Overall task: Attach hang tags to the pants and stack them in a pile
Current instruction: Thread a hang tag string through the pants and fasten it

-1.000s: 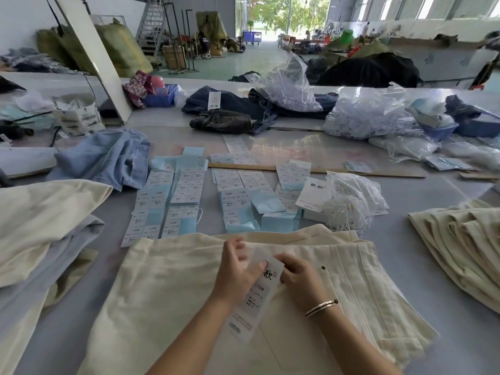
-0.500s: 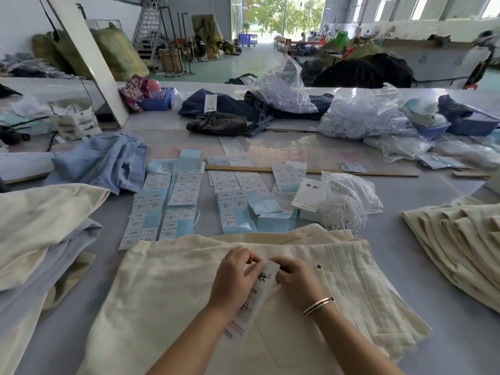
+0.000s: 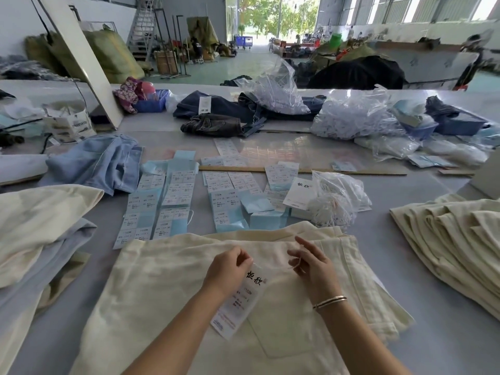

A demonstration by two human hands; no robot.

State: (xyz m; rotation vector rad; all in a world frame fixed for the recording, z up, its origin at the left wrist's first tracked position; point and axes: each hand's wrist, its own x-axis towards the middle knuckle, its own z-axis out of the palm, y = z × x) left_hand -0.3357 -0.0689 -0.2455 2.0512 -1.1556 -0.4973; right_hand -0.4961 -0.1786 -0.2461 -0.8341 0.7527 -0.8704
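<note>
Cream pants [image 3: 167, 288] flat | L hand [image 3: 227, 269] grip pinches tag [image 3: 240, 299] | R hand [image 3: 311, 263] pinches string [image 3: 293, 262] (thin, white)

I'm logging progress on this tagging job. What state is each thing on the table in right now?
Left hand: pinching the top of the hang tag.
Right hand: pinching the white string.
Hang tag: lying printed side up on the pants.
White string: looped at the right hand's fingers.
Cream pants: spread flat.
Finished cream pile: folded, stacked.
Bag of strings: open.
</note>
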